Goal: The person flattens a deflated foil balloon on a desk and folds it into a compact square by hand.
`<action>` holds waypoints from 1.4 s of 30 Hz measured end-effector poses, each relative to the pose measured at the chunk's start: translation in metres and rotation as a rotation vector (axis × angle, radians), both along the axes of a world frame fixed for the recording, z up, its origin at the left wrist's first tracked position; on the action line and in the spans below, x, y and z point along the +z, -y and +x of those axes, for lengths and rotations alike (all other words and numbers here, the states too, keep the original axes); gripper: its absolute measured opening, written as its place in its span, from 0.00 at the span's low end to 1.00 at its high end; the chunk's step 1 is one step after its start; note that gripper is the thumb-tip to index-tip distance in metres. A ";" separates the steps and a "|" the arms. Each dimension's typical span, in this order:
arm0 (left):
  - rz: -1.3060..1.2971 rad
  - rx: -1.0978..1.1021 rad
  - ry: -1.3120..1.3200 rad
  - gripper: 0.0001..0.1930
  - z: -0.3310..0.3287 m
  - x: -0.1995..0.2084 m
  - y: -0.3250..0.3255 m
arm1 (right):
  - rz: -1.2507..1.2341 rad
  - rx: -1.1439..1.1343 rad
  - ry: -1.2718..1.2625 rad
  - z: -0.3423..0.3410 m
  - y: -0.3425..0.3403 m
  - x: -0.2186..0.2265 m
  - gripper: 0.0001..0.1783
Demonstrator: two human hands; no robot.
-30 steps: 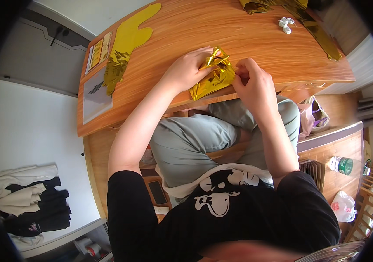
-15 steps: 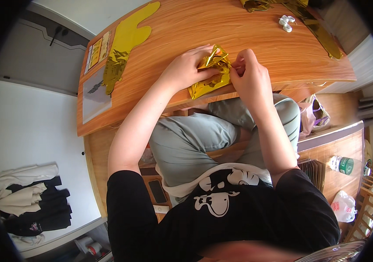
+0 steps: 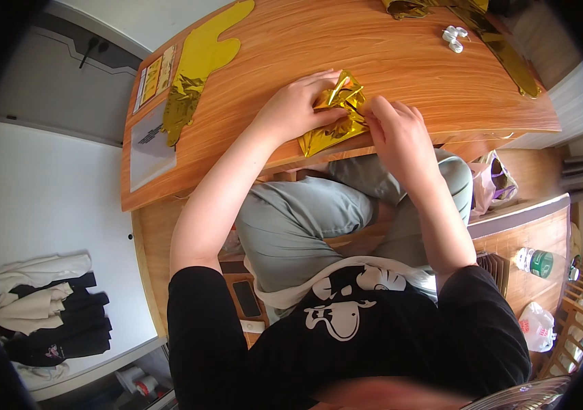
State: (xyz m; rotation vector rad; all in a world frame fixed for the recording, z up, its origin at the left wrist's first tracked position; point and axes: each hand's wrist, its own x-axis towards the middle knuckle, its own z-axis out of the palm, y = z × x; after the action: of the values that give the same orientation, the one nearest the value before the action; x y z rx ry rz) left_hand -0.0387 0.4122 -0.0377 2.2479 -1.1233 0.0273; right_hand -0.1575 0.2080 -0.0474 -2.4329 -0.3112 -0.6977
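Note:
My left hand is closed on a crumpled, shiny gold foil balloon, its thumb pressed over the folds, at the near edge of the wooden table. On the foil's right side my right hand pinches the edge with its fingertips; the exact spot is hidden behind the fingers. The balloon is uninflated, its lower corner pointing toward my lap.
Flat on the table at left lies another gold foil balloon, beside a printed card and a clear plastic sleeve. More gold foil and small white ribbon rolls lie at far right.
My right hand has shifted slightly to the right and turned, its fingers still at the foil. The left hand keeps its hold, and the whole view has moved a little.

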 end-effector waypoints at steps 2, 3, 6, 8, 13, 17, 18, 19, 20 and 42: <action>-0.003 -0.004 0.003 0.28 0.003 -0.002 -0.001 | 0.010 0.024 -0.007 -0.003 0.007 0.001 0.10; -0.005 -0.010 0.007 0.28 0.004 -0.002 -0.001 | 0.021 0.045 -0.012 -0.004 0.008 0.001 0.11; 0.004 -0.012 0.028 0.28 0.002 -0.001 0.000 | 0.172 0.042 -0.044 -0.001 0.010 0.001 0.11; -0.004 -0.018 0.021 0.28 0.003 -0.001 0.000 | 0.276 0.017 -0.106 0.000 0.007 0.001 0.11; 0.010 -0.010 0.017 0.29 0.002 -0.001 0.000 | 0.301 -0.051 -0.135 0.003 0.002 0.000 0.10; 0.002 -0.018 0.022 0.30 0.004 -0.003 -0.001 | 0.050 -0.017 -0.070 0.000 0.005 -0.001 0.10; 0.005 -0.020 0.032 0.30 0.004 -0.003 -0.002 | 0.011 -0.019 -0.088 -0.004 0.005 0.000 0.10; 0.004 -0.019 0.031 0.30 0.004 -0.004 -0.002 | 0.010 -0.018 -0.089 -0.007 0.005 -0.001 0.10; 0.004 -0.018 0.030 0.30 0.004 -0.004 -0.002 | -0.089 0.009 -0.059 -0.010 0.006 -0.003 0.11; -0.133 -0.194 -0.036 0.42 0.017 -0.009 -0.009 | -0.442 0.026 0.169 -0.024 0.005 -0.019 0.21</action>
State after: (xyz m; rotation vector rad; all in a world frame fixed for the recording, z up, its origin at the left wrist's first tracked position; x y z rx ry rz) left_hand -0.0219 0.4208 -0.0468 2.0075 -1.2765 -0.0174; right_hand -0.1812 0.2031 -0.0665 -2.7786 -0.6201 -0.9030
